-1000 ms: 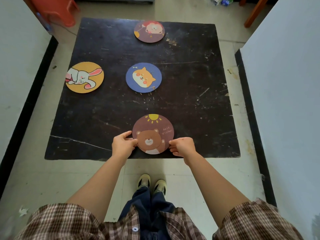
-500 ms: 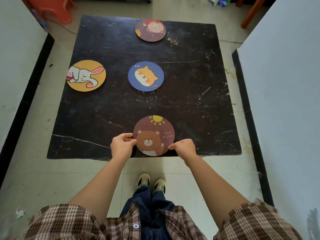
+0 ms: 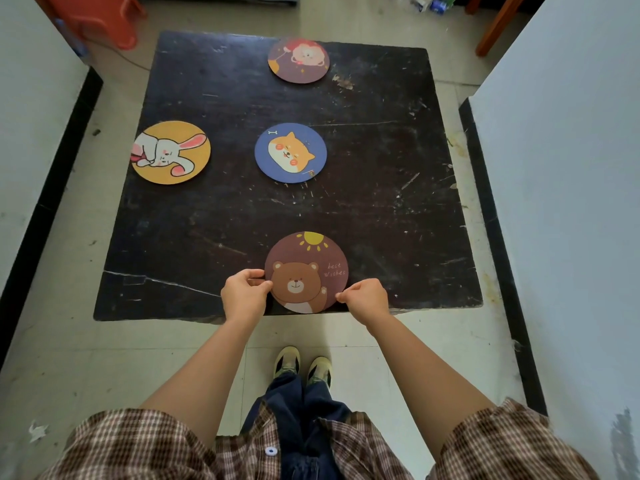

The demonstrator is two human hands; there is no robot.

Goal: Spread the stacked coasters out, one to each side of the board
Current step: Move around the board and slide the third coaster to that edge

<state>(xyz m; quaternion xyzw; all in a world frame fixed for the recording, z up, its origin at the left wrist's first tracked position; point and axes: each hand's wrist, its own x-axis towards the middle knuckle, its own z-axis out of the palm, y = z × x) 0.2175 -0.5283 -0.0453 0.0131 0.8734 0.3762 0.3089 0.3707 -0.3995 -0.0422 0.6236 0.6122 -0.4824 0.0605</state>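
Home room: tiled floor (image 3: 86, 344), orange plastic stool (image 3: 100, 19) (partly cropped), white walls (image 3: 568, 168).

The black, scratched board (image 3: 381, 188) lies flat on the tiled floor (image 3: 104, 355) in front of me. 4 round coasters lie on it: lion coaster (image 3: 298, 60) at the far edge, rabbit coaster (image 3: 170, 152) at my left edge, dog coaster (image 3: 290, 152) mid-board, bear coaster (image 3: 306, 271) at my near edge.

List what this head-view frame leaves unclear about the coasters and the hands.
- Bear coaster: the left hand and right hand cover its side edges, so the grip is unclear.
- Blue dog coaster: seen from above, so any coaster beneath is hidden.
- Board: its underside is out of sight.
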